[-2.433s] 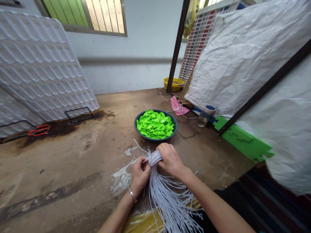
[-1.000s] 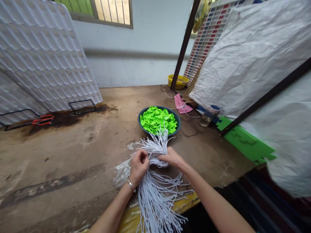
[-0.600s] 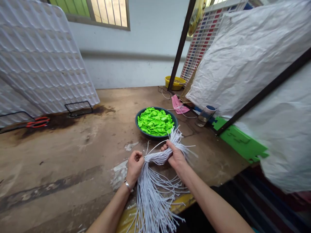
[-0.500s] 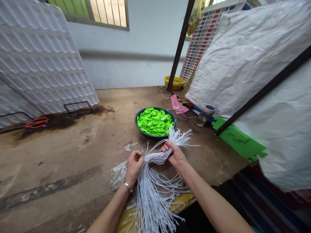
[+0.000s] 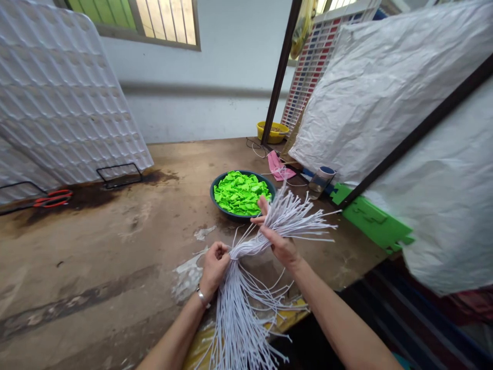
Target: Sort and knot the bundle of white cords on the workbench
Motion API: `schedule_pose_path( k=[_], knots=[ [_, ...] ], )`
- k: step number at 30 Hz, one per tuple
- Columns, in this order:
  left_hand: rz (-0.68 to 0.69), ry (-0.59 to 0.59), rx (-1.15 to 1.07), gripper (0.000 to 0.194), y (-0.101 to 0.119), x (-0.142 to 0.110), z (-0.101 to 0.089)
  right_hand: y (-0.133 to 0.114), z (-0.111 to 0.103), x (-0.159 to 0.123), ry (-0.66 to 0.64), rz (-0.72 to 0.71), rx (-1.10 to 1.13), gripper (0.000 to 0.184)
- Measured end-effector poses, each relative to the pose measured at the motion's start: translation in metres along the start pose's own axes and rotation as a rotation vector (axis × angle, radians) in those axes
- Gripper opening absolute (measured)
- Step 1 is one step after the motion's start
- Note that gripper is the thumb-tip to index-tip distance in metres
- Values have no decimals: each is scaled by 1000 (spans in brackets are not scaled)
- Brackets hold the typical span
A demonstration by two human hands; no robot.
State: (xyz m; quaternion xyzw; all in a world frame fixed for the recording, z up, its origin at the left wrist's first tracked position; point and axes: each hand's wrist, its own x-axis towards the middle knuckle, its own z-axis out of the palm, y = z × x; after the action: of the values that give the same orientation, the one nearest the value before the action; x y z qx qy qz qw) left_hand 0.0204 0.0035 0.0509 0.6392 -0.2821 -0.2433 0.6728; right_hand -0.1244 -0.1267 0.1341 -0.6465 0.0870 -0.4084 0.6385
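A thick bundle of thin white cords (image 5: 239, 313) hangs over the near edge of the worn brown table (image 5: 96, 246). My left hand (image 5: 213, 264) is closed around the bundle at its bend. My right hand (image 5: 275, 234) grips the upper part, whose loose ends fan out to the right above the table. Just beyond my right hand sits a dark round bowl (image 5: 215, 198) filled with bright green plastic pieces (image 5: 241, 192).
White dimpled trays (image 5: 65, 103) lean at the back left, with red scissors (image 5: 50, 199) in front. A pink cloth (image 5: 278, 168), a clear cup (image 5: 319, 182), a yellow bowl (image 5: 272, 132), a green foam piece (image 5: 370, 221) and big white sacks (image 5: 385, 97) fill the right.
My right hand has pulled the upper end of the cord bundle up and out to the right, and the ends now fan out. My left hand stays closed at the bend.
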Motion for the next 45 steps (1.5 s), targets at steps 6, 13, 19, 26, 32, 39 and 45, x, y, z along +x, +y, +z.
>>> schedule_pose_path(
  k=[6,13,19,26,32,39,45],
  knots=[
    [28,-32,37,21,4,-3,0,-8,-1,-3,42,-90,-126,16],
    [119,-20,104,23,17,-6,6,-15,-2,0,-49,81,338,36],
    [292,-48,190,15,46,-3,30,-15,1,-4,-175,200,377,31],
    [457,-229,312,5,64,-6,57,-14,-23,10,36,160,551,28],
    [339,-235,99,9,65,-8,60,-19,-36,16,107,133,642,25],
    [318,-239,87,9,65,-10,56,-12,-22,16,101,189,608,25],
    [261,-393,-9,23,49,9,50,-10,-32,23,278,173,626,23]
  ],
)
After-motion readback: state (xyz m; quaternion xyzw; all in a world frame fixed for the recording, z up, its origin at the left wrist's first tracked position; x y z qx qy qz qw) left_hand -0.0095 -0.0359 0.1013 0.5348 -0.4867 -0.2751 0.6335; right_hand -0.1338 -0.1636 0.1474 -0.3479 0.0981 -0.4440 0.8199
